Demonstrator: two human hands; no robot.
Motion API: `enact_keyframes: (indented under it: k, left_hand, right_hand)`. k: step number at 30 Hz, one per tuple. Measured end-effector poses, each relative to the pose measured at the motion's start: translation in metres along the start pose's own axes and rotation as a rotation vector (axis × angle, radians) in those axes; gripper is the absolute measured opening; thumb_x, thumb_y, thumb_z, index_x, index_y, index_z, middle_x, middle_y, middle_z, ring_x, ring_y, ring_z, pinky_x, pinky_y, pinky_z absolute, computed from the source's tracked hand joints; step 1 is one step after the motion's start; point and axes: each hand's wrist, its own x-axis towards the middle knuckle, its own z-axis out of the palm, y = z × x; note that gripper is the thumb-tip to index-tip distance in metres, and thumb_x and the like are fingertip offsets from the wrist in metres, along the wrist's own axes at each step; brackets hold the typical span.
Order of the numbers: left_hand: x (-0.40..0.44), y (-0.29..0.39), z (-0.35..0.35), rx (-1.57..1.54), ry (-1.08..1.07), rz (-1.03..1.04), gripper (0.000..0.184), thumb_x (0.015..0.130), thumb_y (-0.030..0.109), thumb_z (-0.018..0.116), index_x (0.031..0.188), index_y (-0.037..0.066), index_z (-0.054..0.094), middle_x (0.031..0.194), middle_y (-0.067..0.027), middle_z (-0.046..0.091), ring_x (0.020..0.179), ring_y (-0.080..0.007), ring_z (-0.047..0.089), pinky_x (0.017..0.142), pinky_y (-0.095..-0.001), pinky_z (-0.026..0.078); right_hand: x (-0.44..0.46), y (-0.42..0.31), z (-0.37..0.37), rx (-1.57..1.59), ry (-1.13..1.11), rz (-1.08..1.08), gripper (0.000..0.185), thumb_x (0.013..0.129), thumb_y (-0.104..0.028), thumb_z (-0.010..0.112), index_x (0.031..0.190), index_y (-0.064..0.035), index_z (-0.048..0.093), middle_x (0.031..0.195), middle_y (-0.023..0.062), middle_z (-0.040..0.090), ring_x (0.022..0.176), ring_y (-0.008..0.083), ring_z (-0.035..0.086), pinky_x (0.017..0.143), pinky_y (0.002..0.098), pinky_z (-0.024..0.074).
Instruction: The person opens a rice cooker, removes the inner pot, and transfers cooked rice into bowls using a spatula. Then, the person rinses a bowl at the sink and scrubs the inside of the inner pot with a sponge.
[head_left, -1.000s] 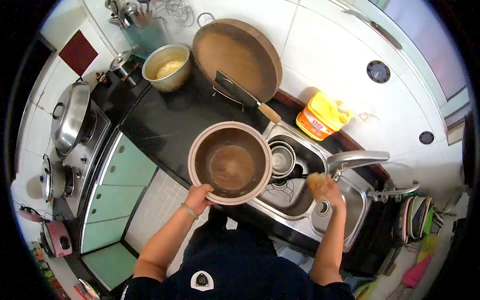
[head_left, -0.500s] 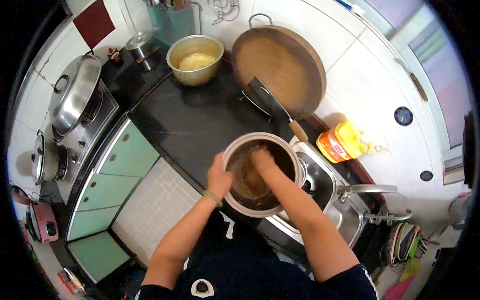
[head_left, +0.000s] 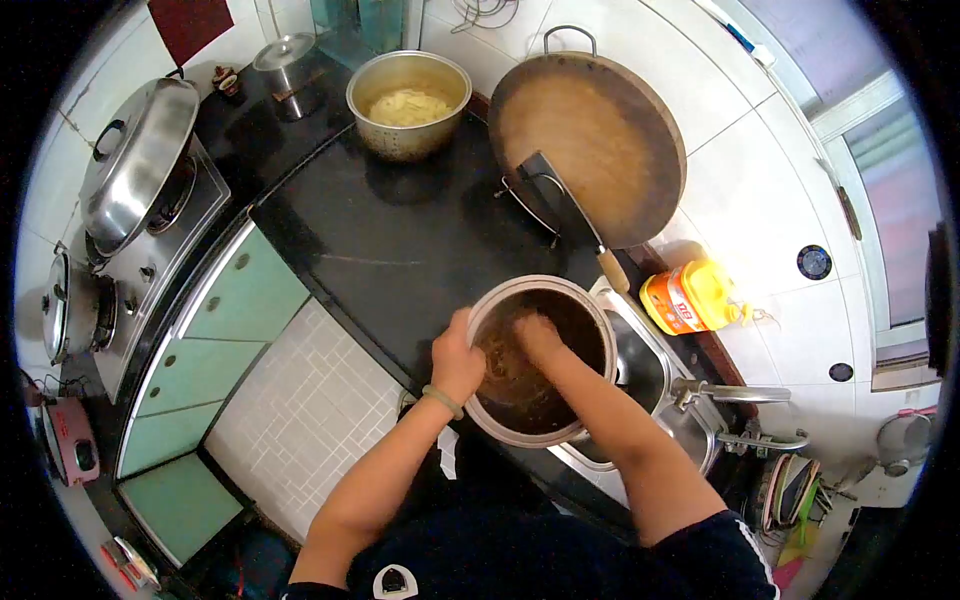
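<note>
A deep round pot (head_left: 587,412) with a pale rim and dark brown inside stands at the counter's front edge, partly over the sink. Brownish liquid (head_left: 510,385) lies in it, its surface streaked. My left hand (head_left: 459,358), with a bangle at the wrist, is closed on the pot's left rim. Reaching down inside the pot is my right hand (head_left: 538,340); its fingers are blurred and low in the pot, so what they touch is hidden.
A metal pot with pale yellow food (head_left: 410,107) and a large wok (head_left: 590,140) stand behind, a wooden-handled cleaver (head_left: 575,205) before the wok. To the right are a yellow bottle (head_left: 692,297), the sink (head_left: 645,365) and its tap (head_left: 735,392). Lidded pans (head_left: 142,165) occupy the stove.
My view has shifted, so the pot and counter things appear displaced. My right hand has moved within the pot and the liquid's streaks differ. My left hand stays on the rim.
</note>
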Motion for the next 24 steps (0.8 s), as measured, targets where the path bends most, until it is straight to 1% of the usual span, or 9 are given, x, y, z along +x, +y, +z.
enact_keyframes:
  k: [3,6,8,10,13,15,19,23,24]
  left_hand:
    - [0.003,-0.001,0.0,0.054,0.006,-0.005,0.042,0.069,-0.007,0.047,0.109,0.004,0.05,0.092,-0.0249,0.06,0.089,-0.0419,0.057,0.076,-0.0436,0.046]
    - [0.0,-0.001,0.0,0.016,0.029,0.055,0.045,0.065,-0.005,0.049,0.109,0.004,0.049,0.087,-0.0244,0.061,0.084,-0.0411,0.059,0.072,-0.0447,0.047]
    - [0.0,0.0,0.0,-0.025,0.006,0.008,0.041,0.069,-0.006,0.047,0.109,0.004,0.05,0.093,-0.0248,0.06,0.089,-0.042,0.057,0.077,-0.0442,0.046]
    - [0.002,0.0,0.0,-0.015,0.022,0.021,0.04,0.07,-0.005,0.048,0.109,0.004,0.049,0.093,-0.0249,0.06,0.09,-0.0422,0.056,0.077,-0.0446,0.045]
    - [0.0,0.002,0.0,-0.006,0.001,0.013,0.04,0.07,-0.005,0.048,0.109,0.003,0.048,0.094,-0.0253,0.06,0.091,-0.0427,0.056,0.077,-0.0453,0.045]
    - [0.002,-0.011,0.005,-0.05,-0.03,0.014,0.041,0.07,-0.006,0.047,0.11,0.002,0.047,0.094,-0.0265,0.059,0.09,-0.0437,0.055,0.077,-0.0462,0.044]
    - [-0.001,-0.009,0.007,-0.02,0.025,0.005,0.041,0.069,-0.006,0.047,0.11,0.001,0.047,0.092,-0.0266,0.059,0.089,-0.044,0.055,0.078,-0.0466,0.044]
    - [0.0,-0.011,0.009,0.011,0.046,0.0,0.043,0.068,-0.005,0.048,0.11,0.004,0.049,0.094,-0.0229,0.061,0.09,-0.0386,0.059,0.077,-0.0409,0.047]
    - [0.001,-0.011,0.009,0.013,0.049,0.001,0.043,0.068,-0.005,0.048,0.11,0.004,0.049,0.094,-0.0229,0.061,0.09,-0.0386,0.059,0.077,-0.0409,0.047]
  right_hand:
    - [0.009,-0.025,-0.003,-0.055,-0.097,0.097,0.02,0.076,-0.008,0.053,0.092,-0.0018,0.064,0.094,0.0207,0.063,0.087,0.0345,0.06,0.078,0.0412,0.0482]
    - [-0.006,-0.039,0.05,0.146,0.007,-0.099,0.024,0.077,-0.01,0.055,0.098,-0.0011,0.062,0.098,0.021,0.061,0.094,0.0354,0.058,0.088,0.0411,0.0437]
    - [-0.023,-0.036,0.045,0.225,-0.382,-0.065,0.032,0.076,-0.012,0.057,0.106,-0.0004,0.058,0.107,0.022,0.058,0.102,0.0345,0.055,0.092,0.0401,0.0408]
    - [-0.05,-0.047,-0.019,0.227,-0.32,-0.002,0.037,0.075,-0.014,0.059,0.109,-0.0005,0.056,0.113,0.0218,0.055,0.106,0.0338,0.052,0.094,0.0393,0.0392]
    - [-0.017,0.018,0.016,0.585,-0.006,0.056,0.051,0.072,-0.016,0.064,0.118,-0.0006,0.051,0.127,0.019,0.046,0.119,0.0309,0.042,0.101,0.0371,0.0329]
    - [-0.012,-0.013,-0.013,0.096,-0.015,0.215,0.056,0.069,-0.012,0.065,0.122,-0.0017,0.048,0.131,0.0171,0.042,0.121,0.0305,0.039,0.104,0.0354,0.0291]
    - [-0.018,-0.004,0.076,0.216,-0.209,-0.167,0.056,0.07,-0.007,0.061,0.123,-0.0017,0.047,0.131,0.017,0.041,0.122,0.0312,0.038,0.104,0.0354,0.0276]
    - [-0.023,-0.008,0.081,0.235,0.15,0.254,0.047,0.073,-0.003,0.057,0.119,-0.002,0.049,0.118,0.0196,0.05,0.116,0.0317,0.044,0.098,0.0354,0.0351]
    - [-0.016,-0.011,0.016,0.185,-0.087,0.211,0.043,0.077,-0.005,0.053,0.12,-0.0027,0.048,0.118,0.02,0.051,0.115,0.0316,0.045,0.098,0.0359,0.0346]
